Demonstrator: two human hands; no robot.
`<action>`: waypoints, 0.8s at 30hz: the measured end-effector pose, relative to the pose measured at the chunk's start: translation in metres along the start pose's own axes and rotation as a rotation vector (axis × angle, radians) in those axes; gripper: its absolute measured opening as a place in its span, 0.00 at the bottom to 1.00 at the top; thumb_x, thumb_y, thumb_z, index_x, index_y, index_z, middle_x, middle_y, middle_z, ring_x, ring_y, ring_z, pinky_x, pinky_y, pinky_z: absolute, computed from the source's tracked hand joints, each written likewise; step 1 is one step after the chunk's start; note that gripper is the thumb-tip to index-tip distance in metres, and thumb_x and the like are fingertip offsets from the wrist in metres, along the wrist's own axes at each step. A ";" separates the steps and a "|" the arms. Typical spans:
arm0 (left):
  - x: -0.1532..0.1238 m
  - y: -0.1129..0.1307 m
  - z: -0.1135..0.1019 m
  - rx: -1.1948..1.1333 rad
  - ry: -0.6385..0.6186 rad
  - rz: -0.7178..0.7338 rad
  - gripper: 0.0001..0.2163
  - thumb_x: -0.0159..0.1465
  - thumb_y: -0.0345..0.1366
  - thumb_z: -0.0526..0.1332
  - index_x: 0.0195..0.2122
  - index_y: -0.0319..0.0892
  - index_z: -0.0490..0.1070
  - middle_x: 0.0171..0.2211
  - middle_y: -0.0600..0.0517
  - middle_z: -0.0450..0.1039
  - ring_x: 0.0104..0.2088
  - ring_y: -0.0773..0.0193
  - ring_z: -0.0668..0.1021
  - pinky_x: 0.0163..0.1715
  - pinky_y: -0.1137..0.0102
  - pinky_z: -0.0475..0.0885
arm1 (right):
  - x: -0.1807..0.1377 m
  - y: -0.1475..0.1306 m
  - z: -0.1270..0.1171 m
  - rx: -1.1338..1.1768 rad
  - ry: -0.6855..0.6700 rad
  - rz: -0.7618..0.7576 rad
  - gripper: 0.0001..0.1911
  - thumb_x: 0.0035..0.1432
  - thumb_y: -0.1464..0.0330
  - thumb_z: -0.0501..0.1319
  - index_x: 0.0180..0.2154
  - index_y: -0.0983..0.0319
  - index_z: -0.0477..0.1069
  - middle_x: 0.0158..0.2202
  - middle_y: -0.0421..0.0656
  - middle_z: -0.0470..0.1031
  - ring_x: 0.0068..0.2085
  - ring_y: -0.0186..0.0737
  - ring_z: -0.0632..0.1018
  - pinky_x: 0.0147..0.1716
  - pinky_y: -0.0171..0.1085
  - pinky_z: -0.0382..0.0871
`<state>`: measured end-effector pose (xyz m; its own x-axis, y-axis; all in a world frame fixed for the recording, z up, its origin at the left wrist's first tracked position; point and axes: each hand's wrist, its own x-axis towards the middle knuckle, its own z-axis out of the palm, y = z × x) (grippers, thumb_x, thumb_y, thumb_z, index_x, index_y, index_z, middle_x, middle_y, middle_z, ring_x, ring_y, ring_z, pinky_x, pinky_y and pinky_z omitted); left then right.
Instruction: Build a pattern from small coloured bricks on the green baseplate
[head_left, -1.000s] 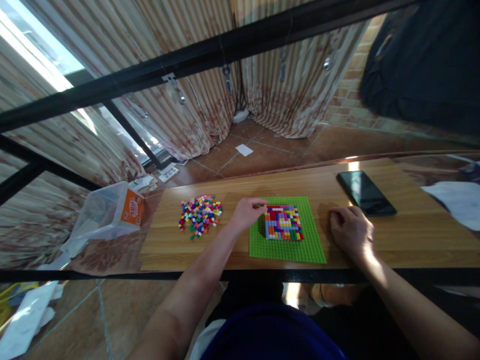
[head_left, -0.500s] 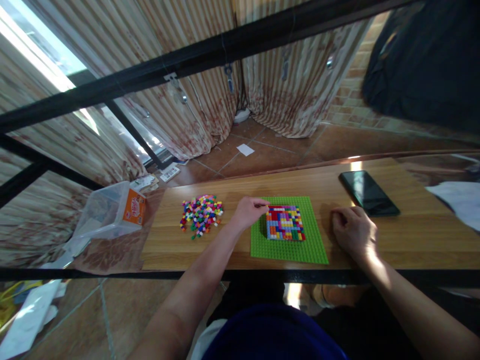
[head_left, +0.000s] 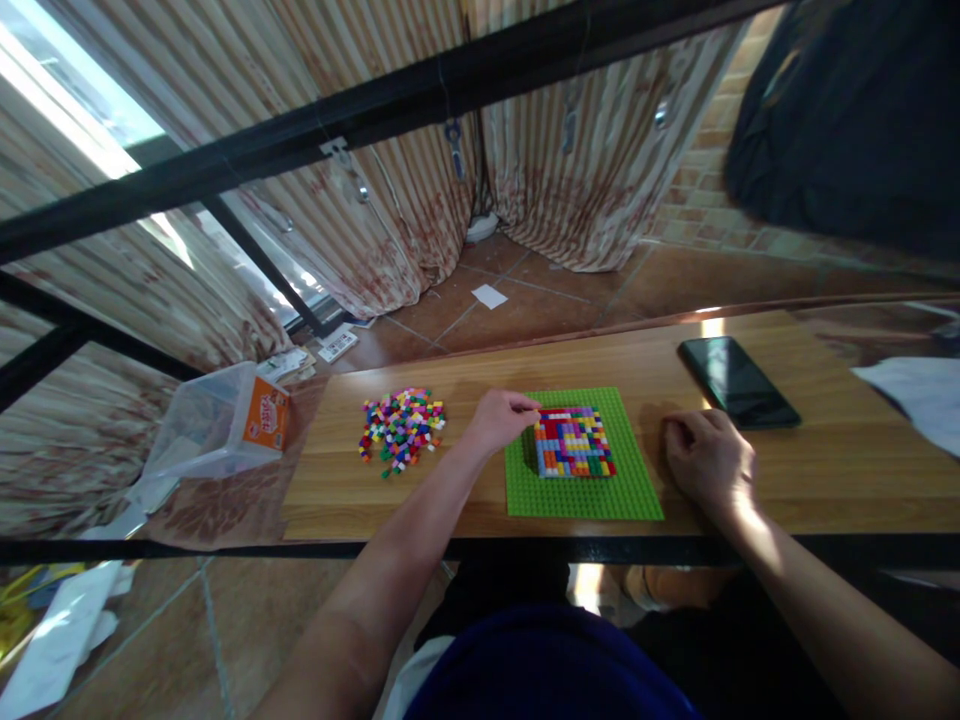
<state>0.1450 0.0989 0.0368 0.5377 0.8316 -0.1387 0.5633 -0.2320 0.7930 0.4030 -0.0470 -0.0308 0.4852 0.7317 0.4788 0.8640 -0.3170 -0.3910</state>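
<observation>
My left hand (head_left: 504, 418) reaches to the upper left corner of a square block of colourful small building bricks (head_left: 576, 442). Its thumb and forefinger are pinched together at that corner, and whatever is between the fingertips is too small to make out. The block sits on a green studded baseplate (head_left: 637, 490), which lies flat on the wooden table. To the right of the baseplate, my right hand (head_left: 706, 458) rests on the tabletop with its fingers curled in and nothing visible in them. Left of my left hand lies a loose heap of small bricks (head_left: 403, 428) in many colours.
A dark phone (head_left: 739, 382) lies just beyond my right hand on the wooden table (head_left: 465, 500). Off the table's left end, a clear plastic box (head_left: 202, 425) with an orange label stands on the floor. A black bar (head_left: 390, 100) crosses beyond the table, before curtains.
The baseplate with its brick block has turned slightly and shifted a little to the right. My left hand has moved slightly with it, still pinched at the corner. My right hand stays put.
</observation>
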 end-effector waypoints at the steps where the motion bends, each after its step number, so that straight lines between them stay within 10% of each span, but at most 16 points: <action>1: 0.000 -0.001 0.000 -0.008 0.001 -0.004 0.10 0.58 0.29 0.65 0.40 0.38 0.82 0.35 0.47 0.83 0.35 0.62 0.81 0.40 0.67 0.76 | 0.000 0.000 0.000 0.003 0.001 0.000 0.13 0.59 0.65 0.56 0.34 0.63 0.78 0.34 0.48 0.75 0.32 0.41 0.73 0.30 0.37 0.62; 17: 0.005 -0.004 0.012 -0.130 0.032 -0.058 0.14 0.56 0.24 0.65 0.44 0.37 0.79 0.42 0.45 0.82 0.42 0.61 0.82 0.47 0.65 0.77 | -0.001 0.004 0.004 0.008 0.002 -0.004 0.13 0.60 0.65 0.56 0.35 0.63 0.78 0.34 0.48 0.75 0.33 0.41 0.72 0.31 0.37 0.62; 24: -0.018 0.010 0.025 -0.079 0.230 -0.004 0.15 0.61 0.27 0.62 0.49 0.38 0.77 0.45 0.44 0.81 0.43 0.60 0.81 0.50 0.63 0.75 | 0.005 0.018 0.006 0.032 -0.014 -0.097 0.15 0.61 0.63 0.55 0.35 0.62 0.78 0.34 0.47 0.75 0.31 0.43 0.74 0.29 0.40 0.65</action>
<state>0.1569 0.0691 0.0318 0.3736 0.9275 -0.0108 0.5097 -0.1955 0.8378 0.4204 -0.0461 -0.0404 0.3974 0.7665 0.5046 0.9021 -0.2254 -0.3681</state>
